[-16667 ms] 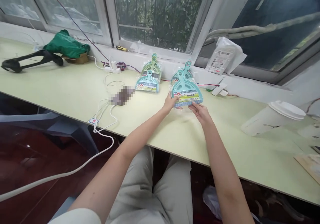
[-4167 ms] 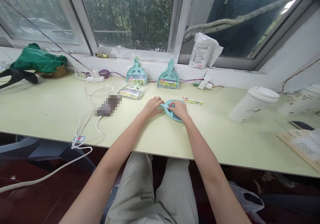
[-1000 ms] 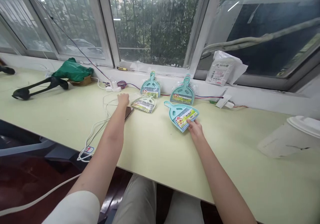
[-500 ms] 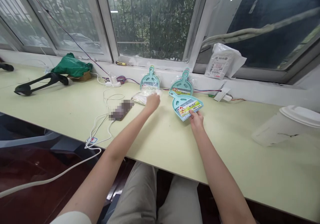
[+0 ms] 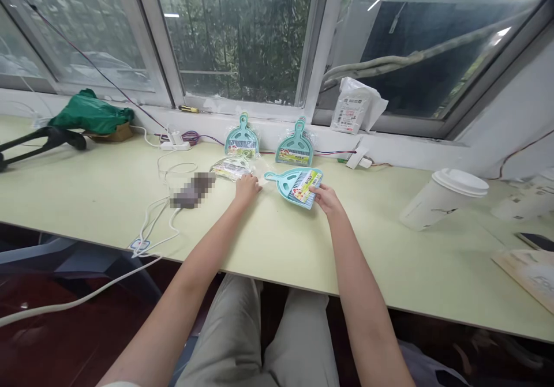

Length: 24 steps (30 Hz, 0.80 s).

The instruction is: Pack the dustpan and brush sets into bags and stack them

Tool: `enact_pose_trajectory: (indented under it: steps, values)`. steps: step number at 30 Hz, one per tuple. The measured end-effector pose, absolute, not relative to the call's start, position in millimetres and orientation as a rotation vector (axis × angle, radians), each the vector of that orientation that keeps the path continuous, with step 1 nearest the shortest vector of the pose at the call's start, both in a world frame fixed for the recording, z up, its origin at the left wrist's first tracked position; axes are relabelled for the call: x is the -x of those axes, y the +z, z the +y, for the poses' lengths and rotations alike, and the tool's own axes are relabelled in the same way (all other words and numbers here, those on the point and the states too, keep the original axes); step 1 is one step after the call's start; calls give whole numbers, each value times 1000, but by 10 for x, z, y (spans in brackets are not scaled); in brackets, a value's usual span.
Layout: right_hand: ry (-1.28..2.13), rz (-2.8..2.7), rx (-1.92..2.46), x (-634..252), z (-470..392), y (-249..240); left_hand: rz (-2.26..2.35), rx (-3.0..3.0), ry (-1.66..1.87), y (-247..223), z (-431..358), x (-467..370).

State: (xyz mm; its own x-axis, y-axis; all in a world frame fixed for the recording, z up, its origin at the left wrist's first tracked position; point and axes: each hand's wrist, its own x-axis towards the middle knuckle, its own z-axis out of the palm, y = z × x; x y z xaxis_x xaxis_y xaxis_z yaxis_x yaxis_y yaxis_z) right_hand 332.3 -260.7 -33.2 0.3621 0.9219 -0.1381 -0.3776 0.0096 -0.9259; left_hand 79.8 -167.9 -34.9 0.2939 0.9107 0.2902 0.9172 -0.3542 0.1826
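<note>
Head view shows the right hand [image 5: 328,198] gripping the wide edge of a turquoise dustpan-and-brush set [image 5: 289,183], thumb over its printed label [image 5: 304,186]. The set is over or on the pale green table [image 5: 367,271]; whether it touches the surface I cannot tell. Its handle points toward the left hand [image 5: 248,187], which sits with bent fingers just beside some clear film [image 5: 258,168]; whether those fingers pinch the film is not clear. As for progress, this set looks to be out of its wrapping, judging by its bare surfaces, with its parts nested together and the label among them. Elsewhere the work seems unfinished: a pale green pack [image 5: 227,169] lies flat, apparently wrapped, and behind it the left stack [image 5: 241,139] and the right stack [image 5: 295,145] stand upright by the wall in clear plastic, looking unopened
</note>
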Motion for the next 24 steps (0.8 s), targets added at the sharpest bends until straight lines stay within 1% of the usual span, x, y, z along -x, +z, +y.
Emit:
enact_pose_trajectory:
  steps: [5,9,12,14,19,24]
  values:
    - [1156,-653,1210,-3384,-2635,-328,-1733,2494,-443,-370,-1672,-829]
    - [1061,-535,1211,-3340,-2589,-351,-1783,2442,-528,-371,-1676,-828]
    - [1012,-476,1178,-3239,-2550,-366,-1772,2390,-710,-374,-1690,-819]
    - [1039,-484,1135,-3148,-2537,-366,-1718,2375,-855,-369,-1709,-821]
    - [1159,-538,1061,-2934,-2545,-348,-1511,2366,-1251,-316,-1796,-875]
    - [1158,-543,976,-2812,-2563,-353,-1291,2497,-1544,-219,-1973,-988]
